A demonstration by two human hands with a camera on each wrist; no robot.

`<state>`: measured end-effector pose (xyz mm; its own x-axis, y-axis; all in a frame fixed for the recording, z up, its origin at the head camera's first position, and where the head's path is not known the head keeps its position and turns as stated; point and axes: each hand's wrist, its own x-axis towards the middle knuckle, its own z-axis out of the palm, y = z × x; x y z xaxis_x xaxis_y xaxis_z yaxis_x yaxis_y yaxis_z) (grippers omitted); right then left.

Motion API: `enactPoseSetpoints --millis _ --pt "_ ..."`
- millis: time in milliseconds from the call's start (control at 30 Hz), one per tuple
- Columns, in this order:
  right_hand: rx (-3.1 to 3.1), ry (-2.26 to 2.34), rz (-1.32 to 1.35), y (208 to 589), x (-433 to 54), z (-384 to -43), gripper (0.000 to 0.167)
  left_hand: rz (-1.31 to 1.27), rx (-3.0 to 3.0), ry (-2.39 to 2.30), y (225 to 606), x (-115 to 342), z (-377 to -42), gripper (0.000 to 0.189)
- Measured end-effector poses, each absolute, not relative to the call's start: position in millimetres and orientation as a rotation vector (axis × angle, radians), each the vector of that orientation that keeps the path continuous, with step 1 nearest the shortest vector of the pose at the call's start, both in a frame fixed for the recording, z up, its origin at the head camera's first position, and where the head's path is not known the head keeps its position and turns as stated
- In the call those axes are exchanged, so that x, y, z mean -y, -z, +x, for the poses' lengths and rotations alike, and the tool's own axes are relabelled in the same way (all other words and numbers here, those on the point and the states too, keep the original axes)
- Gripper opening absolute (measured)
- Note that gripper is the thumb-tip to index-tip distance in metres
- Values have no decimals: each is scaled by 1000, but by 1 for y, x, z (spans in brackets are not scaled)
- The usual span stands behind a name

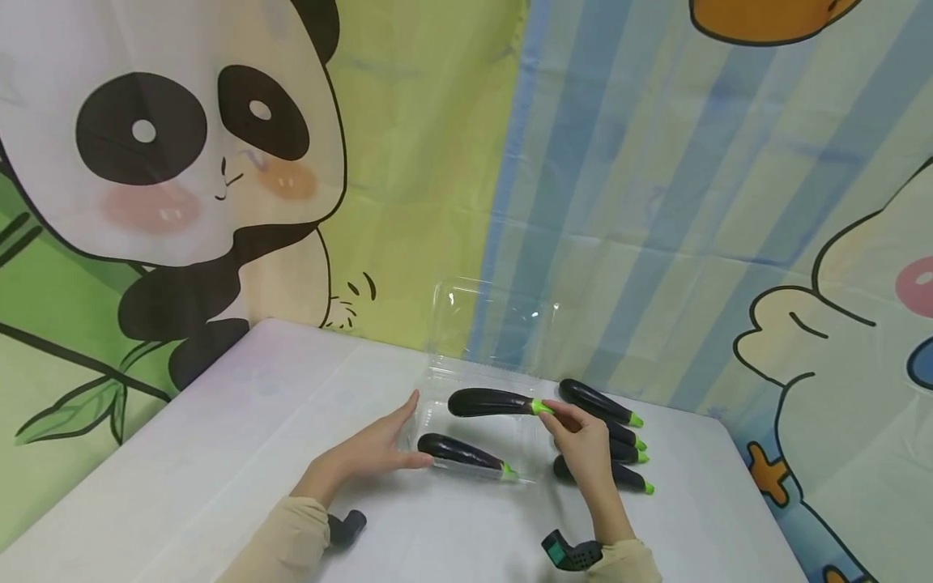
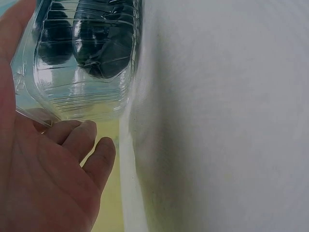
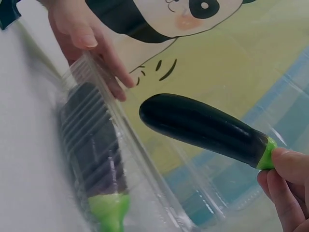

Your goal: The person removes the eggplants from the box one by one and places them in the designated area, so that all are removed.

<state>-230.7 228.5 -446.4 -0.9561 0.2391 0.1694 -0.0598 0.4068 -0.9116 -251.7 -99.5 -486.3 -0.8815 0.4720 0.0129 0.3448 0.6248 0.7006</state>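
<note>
My right hand (image 1: pixel 586 445) pinches a glossy dark eggplant (image 1: pixel 492 402) by its bright green stem end. The eggplant is held nearly level over a clear plastic clamshell box (image 1: pixel 477 421), whose lid (image 1: pixel 496 320) stands open at the back. A second eggplant (image 1: pixel 462 453) lies inside the box along the near wall, seen through ribbed plastic in the right wrist view. At the box's left end, my left hand (image 1: pixel 375 449) holds the corner, thumb at the near side and fingers at the left side. The left wrist view shows those fingers (image 2: pixel 79 137) bent against the rim.
Several more eggplants (image 1: pixel 594 398) lie at the right of the box, stems pointing right. The white table (image 1: pixel 240 437) ends at a cartoon-printed backdrop (image 1: pixel 408 162) behind. Dark wrist devices (image 1: pixel 572 553) are strapped near both sleeves.
</note>
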Motion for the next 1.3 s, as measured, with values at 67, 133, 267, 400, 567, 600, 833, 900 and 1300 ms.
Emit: enactPoseSetpoints --millis 67,133,267,400,567,600,833,900,1300 --pt "2393 -1554 -172 445 -233 -230 35 680 -2670 -1100 487 100 -252 119" --pt "2394 -1530 -204 443 -239 -230 38 680 -2671 -1102 487 100 -252 119" --pt "2379 -1501 -276 438 -251 -230 38 670 -2673 -1100 488 99 -253 120" --pt "2332 -1506 -310 433 -262 -227 37 658 -2667 -1099 488 99 -253 120" --pt "2271 -1561 -292 425 -279 -222 37 658 -2662 -1101 487 99 -253 120" --pt "2268 -1564 -290 423 -283 -221 37 657 -2663 -1101 487 99 -253 120" --pt "2294 -1557 -328 419 -314 -216 44 649 -2662 -1097 485 99 -253 119" --pt "2326 -1543 -330 420 -324 -213 45 651 -2663 -1094 485 99 -254 119" --pt "2347 -1554 -196 440 -372 -199 41 648 -2663 -1095 486 99 -254 120"
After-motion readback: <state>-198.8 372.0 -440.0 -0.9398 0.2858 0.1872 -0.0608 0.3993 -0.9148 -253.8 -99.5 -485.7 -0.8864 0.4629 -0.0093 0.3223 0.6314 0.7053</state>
